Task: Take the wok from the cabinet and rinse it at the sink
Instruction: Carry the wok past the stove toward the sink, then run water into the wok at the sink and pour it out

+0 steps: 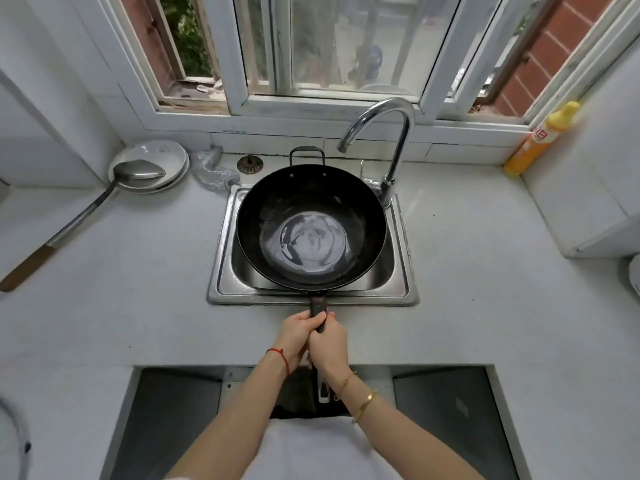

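Both hands wrapped around one handle: left hand [297, 336] and right hand [329, 344] grip the long dark handle [318, 315] of the wok [311, 227], left fingers forward, right hand just behind and overlapping. Forearms reach in from 6 o'clock, converging; red string on left wrist, gold bracelets on right.

Wok sits in the steel sink [221, 271], its rim filling most of the basin; small loop handle at its 12 o'clock, long handle out over the sink's front edge at 6. Shallow water pools in the bottom, shiny, reflecting. Wok is black, round, deep, smooth metal.

Around the wok:
- chrome gooseneck faucet [388, 140] at 1 o'clock, spout curving over the far rim, no stream visible
- grey mesh cloth [213, 169] at 10 o'clock, sink plug [250, 164] beside it
- stacked white plates [152, 161] at 10 o'clock, steel ladle [138, 173] resting on them, wooden-ended handle trailing toward 8
- yellow-orange bottle [540, 140] at 2 o'clock, leaning in the corner

Countertop [485, 271] pale grey, matte
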Action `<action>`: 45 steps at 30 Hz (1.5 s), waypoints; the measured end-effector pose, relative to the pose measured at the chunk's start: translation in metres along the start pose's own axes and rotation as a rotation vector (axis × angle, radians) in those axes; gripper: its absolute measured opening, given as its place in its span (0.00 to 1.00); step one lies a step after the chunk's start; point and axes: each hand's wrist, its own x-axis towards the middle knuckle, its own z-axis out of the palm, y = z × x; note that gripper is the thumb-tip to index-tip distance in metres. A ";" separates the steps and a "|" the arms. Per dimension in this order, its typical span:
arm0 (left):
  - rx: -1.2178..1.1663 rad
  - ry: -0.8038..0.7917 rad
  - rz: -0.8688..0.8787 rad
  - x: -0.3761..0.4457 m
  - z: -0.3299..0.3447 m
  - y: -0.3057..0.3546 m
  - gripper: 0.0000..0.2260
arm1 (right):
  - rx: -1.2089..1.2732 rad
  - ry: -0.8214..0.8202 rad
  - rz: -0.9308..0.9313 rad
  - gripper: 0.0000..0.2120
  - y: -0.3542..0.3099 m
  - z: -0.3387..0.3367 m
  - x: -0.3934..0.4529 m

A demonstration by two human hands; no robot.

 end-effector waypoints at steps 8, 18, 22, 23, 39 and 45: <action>-0.061 0.031 -0.009 0.016 0.002 -0.009 0.10 | 0.001 -0.038 -0.018 0.10 0.012 0.000 0.010; -0.019 0.078 -0.026 0.023 0.007 -0.012 0.11 | -0.032 -0.133 0.023 0.04 0.019 -0.009 0.017; 0.006 0.073 -0.037 0.027 0.007 -0.010 0.12 | -0.298 -0.257 -0.042 0.11 0.015 -0.022 0.027; 0.009 0.065 -0.043 0.028 0.007 -0.010 0.13 | -0.396 -0.305 -0.084 0.12 0.013 -0.028 0.031; -0.215 0.010 -0.114 0.027 0.026 -0.016 0.07 | -0.279 0.109 -0.387 0.14 -0.101 -0.141 0.180; -0.214 -0.007 -0.112 0.031 0.028 -0.018 0.04 | -0.313 0.007 -0.444 0.21 -0.153 -0.138 0.237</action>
